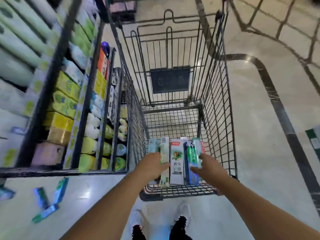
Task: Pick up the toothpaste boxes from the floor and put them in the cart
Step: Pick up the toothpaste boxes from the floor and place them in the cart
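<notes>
two hands are seen reaching into a shopping cart where toothpaste boxes are being laid side by side.

nearest, 2 dark shoes (180,227) are seen on the pale floor (259,153). further out, the left hand (152,166) is laid with loosely spread fingers on the boxes at the left of the row, and the right hand (207,166) is held relaxed against the green box (192,158) at the right; a firm grip cannot be told through the blur. about 6 boxes in the cart (174,158) are stood close together on the wire bottom of the cart (216,101). at the near left, several boxes on the floor (50,201) are left scattered, so the placing step is judged in hand; next, a turn left and a stoop are called for. beyond, stocked shelves (65,94) are seen.
</notes>
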Demonstrator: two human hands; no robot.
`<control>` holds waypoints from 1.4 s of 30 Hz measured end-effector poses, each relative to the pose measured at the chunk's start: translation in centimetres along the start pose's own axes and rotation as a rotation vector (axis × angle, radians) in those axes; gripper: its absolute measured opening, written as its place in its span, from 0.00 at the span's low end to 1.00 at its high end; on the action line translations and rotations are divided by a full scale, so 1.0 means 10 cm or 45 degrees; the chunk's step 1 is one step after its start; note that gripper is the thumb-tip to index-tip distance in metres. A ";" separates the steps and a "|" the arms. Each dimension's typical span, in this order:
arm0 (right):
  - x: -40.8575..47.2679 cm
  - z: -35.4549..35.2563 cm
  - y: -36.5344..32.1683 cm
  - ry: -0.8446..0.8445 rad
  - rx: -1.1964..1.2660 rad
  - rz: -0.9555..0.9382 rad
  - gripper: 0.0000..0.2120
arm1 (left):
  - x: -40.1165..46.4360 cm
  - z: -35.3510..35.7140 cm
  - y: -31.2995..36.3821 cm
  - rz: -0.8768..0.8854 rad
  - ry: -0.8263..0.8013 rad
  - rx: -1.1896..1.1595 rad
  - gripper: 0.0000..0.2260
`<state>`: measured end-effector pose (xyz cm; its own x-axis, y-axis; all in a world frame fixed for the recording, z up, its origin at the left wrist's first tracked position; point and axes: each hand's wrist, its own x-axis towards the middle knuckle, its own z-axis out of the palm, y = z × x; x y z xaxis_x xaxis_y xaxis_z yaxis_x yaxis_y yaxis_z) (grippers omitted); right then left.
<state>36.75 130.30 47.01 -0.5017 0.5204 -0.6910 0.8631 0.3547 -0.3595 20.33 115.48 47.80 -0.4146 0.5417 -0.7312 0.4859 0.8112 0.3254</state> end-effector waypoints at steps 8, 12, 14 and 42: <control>-0.79 -0.42 -0.85 -0.059 -0.204 -0.338 0.29 | -1.48 -0.68 -0.41 0.007 0.177 -0.241 0.24; -1.14 -0.38 -1.17 -0.076 -0.322 -0.488 0.29 | -2.04 -0.79 -0.83 -0.056 0.349 -0.237 0.17; -1.29 -0.37 -1.38 -0.077 -0.402 -0.566 0.31 | -2.32 -0.83 -1.05 -0.081 0.425 -0.237 0.19; -4.79 4.00 -4.57 -0.231 -1.140 -1.775 0.35 | -6.95 1.53 -5.12 -0.993 0.975 -0.831 0.30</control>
<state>23.64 58.08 71.42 -0.7392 -0.6243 -0.2527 -0.5465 0.7752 -0.3168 36.02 32.91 72.81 -0.8609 -0.3144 -0.3999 -0.4630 0.8101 0.3598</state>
